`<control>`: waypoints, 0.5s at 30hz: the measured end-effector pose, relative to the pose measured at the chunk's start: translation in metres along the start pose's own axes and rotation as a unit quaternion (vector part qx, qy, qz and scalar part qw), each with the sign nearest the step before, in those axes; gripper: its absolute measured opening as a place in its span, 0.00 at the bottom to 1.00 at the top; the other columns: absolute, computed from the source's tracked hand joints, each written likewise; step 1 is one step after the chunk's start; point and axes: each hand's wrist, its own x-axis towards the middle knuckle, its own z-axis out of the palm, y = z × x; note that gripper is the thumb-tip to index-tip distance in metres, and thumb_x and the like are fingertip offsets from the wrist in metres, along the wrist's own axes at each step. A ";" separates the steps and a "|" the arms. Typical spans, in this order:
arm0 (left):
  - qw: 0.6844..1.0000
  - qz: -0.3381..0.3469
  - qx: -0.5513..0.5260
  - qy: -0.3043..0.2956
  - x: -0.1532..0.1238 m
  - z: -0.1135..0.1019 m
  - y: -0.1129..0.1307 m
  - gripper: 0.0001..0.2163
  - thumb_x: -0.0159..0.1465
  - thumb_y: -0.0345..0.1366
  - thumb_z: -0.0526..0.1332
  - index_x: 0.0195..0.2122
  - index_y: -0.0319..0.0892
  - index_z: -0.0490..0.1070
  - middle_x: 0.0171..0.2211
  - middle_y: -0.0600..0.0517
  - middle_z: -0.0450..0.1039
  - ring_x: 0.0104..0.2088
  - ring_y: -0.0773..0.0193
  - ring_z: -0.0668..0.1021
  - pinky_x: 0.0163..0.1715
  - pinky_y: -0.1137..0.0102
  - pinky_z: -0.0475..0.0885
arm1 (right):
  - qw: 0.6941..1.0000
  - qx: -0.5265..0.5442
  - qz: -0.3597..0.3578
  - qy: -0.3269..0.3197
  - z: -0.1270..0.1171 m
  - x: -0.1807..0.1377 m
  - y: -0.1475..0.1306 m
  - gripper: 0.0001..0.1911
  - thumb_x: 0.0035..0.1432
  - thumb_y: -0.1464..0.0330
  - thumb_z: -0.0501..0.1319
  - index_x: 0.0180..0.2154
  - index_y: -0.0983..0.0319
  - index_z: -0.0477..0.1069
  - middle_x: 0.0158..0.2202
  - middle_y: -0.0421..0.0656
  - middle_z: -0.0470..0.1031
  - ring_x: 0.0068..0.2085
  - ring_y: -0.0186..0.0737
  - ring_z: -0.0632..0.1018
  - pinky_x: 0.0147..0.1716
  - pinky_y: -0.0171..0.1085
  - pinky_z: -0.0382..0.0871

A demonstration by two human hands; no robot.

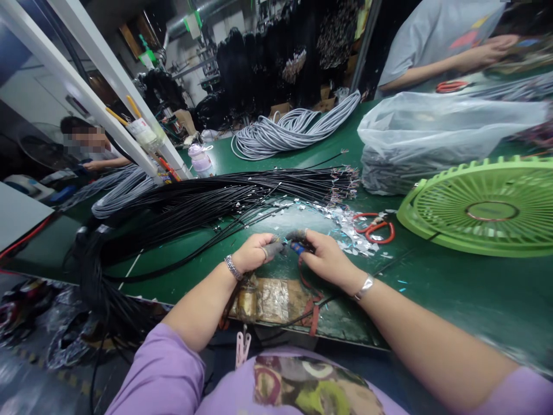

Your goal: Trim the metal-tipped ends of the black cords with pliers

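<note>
My left hand (254, 252) is closed, pinching the end of a black cable (285, 245) between taped fingertips. Close against it, my right hand (325, 257) is closed on a small blue-handled tool (297, 248) at the same cable end. Both hands rest on the green table (432, 288) near its front edge. A large bundle of black cables (207, 202) runs from the left across the table, with stripped coloured wire ends (343, 178) at its right end. Silver foil scraps (345, 225) lie just beyond my hands.
Red-handled scissors (375, 227) lie right of the scraps. A green fan (484, 204) lies flat at the right, behind it a clear plastic bag of cables (432, 138). A grey cable coil (294, 129), a bottle (201, 160) and other people sit at the far edges.
</note>
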 end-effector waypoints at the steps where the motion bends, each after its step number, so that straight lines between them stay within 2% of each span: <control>1: 1.000 0.006 0.013 0.010 0.000 0.000 0.000 0.25 0.54 0.60 0.59 0.24 0.39 0.62 0.15 0.60 0.55 0.17 0.75 0.58 0.19 0.75 0.53 | 1.000 -0.005 0.008 0.020 0.000 -0.001 -0.001 0.07 0.52 0.69 0.56 0.34 0.60 0.70 0.31 0.44 0.76 0.32 0.40 0.74 0.33 0.38 0.67; 4: 0.994 0.037 0.091 0.047 0.000 0.001 -0.001 0.21 0.59 0.54 0.56 0.23 0.40 0.61 0.16 0.59 0.57 0.19 0.73 0.60 0.21 0.74 0.56 | 0.997 -0.045 0.033 0.053 0.001 -0.002 -0.003 0.06 0.51 0.67 0.58 0.33 0.60 0.69 0.30 0.44 0.75 0.30 0.40 0.74 0.30 0.37 0.66; 8: 0.956 0.074 0.266 0.099 -0.001 0.004 -0.001 0.11 0.62 0.38 0.54 0.25 0.40 0.64 0.21 0.55 0.65 0.24 0.69 0.66 0.26 0.73 0.59 | 0.990 -0.137 0.039 0.022 0.005 -0.003 -0.005 0.02 0.49 0.69 0.58 0.29 0.59 0.69 0.27 0.42 0.74 0.29 0.40 0.72 0.29 0.35 0.61; 11: 0.911 0.051 0.394 0.113 -0.004 0.008 0.002 0.07 0.62 0.34 0.54 0.28 0.40 0.68 0.24 0.51 0.71 0.26 0.65 0.71 0.27 0.71 0.62 | 0.985 -0.165 0.043 0.001 0.008 -0.001 -0.006 0.05 0.50 0.72 0.56 0.29 0.59 0.70 0.28 0.43 0.75 0.30 0.40 0.73 0.29 0.35 0.61; 15: 0.852 -0.007 0.514 0.100 -0.009 0.017 0.012 0.07 0.60 0.32 0.54 0.36 0.40 0.71 0.31 0.45 0.76 0.33 0.57 0.77 0.30 0.68 0.66 | 0.976 -0.211 0.056 -0.017 0.008 0.001 -0.013 0.06 0.52 0.72 0.55 0.29 0.60 0.70 0.27 0.43 0.75 0.29 0.40 0.74 0.28 0.35 0.59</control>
